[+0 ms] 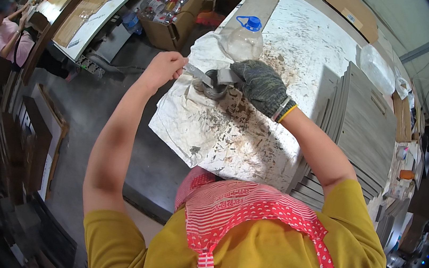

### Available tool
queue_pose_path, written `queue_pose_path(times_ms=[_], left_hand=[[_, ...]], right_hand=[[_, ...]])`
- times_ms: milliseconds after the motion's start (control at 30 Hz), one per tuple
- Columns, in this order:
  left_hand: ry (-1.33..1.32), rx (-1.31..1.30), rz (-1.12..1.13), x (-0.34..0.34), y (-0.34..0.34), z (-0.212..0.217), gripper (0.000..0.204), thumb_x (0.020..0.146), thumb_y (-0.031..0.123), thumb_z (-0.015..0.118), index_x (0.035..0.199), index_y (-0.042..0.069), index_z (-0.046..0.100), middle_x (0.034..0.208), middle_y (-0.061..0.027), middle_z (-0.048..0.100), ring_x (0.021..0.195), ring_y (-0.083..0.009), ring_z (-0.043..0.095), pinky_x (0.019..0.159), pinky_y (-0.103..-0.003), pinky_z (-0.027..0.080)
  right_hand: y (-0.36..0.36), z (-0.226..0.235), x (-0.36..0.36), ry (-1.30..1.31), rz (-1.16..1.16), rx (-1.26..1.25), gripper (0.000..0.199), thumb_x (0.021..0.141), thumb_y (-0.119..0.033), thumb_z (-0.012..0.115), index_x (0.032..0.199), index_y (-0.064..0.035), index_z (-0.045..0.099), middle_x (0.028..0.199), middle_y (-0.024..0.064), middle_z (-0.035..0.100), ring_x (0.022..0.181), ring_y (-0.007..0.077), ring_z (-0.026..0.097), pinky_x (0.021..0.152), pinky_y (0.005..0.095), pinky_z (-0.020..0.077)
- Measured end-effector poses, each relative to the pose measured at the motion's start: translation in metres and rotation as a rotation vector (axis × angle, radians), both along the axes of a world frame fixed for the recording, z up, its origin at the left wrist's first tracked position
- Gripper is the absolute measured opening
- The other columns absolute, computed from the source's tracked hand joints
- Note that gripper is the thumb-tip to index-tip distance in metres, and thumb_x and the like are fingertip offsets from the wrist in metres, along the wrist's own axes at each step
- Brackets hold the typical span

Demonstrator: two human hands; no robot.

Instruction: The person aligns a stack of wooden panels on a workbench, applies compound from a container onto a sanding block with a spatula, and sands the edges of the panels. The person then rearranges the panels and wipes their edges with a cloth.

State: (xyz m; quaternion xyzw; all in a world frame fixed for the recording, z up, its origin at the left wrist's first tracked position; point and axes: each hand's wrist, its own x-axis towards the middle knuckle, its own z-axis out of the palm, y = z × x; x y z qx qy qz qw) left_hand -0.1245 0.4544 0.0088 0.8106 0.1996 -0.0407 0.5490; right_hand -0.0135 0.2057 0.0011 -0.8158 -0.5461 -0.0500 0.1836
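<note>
Stained white table (pixel 289 47); left hand (pixel 163 68) pinching metal blade (pixel 199 73), gloved right hand (pixel 261 83) gripping grey block (pixel 227 75).

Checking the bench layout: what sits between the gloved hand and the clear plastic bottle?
Only bare, stained table covering lies between right hand and bottle, in the head view.

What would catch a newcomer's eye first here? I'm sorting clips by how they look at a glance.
Most striking is the pair of hands at the centre: the bare left hand holds a thin metal blade and the dark-gloved right hand grips a small grey piece, both over a small round tin. They work on a stained white sheet, with a stack of grey boards to the right and a clear plastic bottle just behind.
</note>
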Motion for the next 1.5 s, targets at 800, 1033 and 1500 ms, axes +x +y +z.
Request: queue_pose_path(times_ms=[800,1033,1500], left_hand=[[-0.121,-0.875,0.466,-0.063,-0.079,-0.046,0.010,0.091,0.018,0.057,0.088,0.009,0.055,0.074,-0.0004,0.058,0.067,-0.0094,0.054,0.063,-0.021,0.042],[-0.113,-0.886,0.466,-0.066,-0.095,-0.041,0.010,0.092,0.020,0.057,0.088,0.011,0.054,0.073,0.0007,0.056,0.067,-0.0092,0.054,0.062,-0.021,0.041],[-0.236,-0.922,0.529,-0.066,-0.095,-0.050,0.011,0.093,0.019,0.054,0.087,0.009,0.052,0.072,-0.0003,0.056,0.066,-0.0094,0.053,0.062,-0.021,0.040]], right_hand=[[-0.015,-0.013,-0.063,2.575,-0.258,0.717,0.040,0.098,-0.028,0.040,0.122,0.0023,0.048,0.108,0.0184,0.062,0.075,0.0246,0.065,0.070,0.0375,0.0561],[-0.015,-0.023,-0.062,2.579,-0.213,0.735,0.037,0.098,-0.026,0.040,0.120,0.0017,0.049,0.105,0.0175,0.063,0.082,0.0260,0.066,0.071,0.0388,0.0568],[-0.015,-0.020,-0.067,2.430,-0.251,0.773,0.032,0.093,-0.027,0.052,0.115,-0.0026,0.055,0.096,0.0097,0.064,0.081,0.0203,0.064,0.069,0.0341,0.0551]])
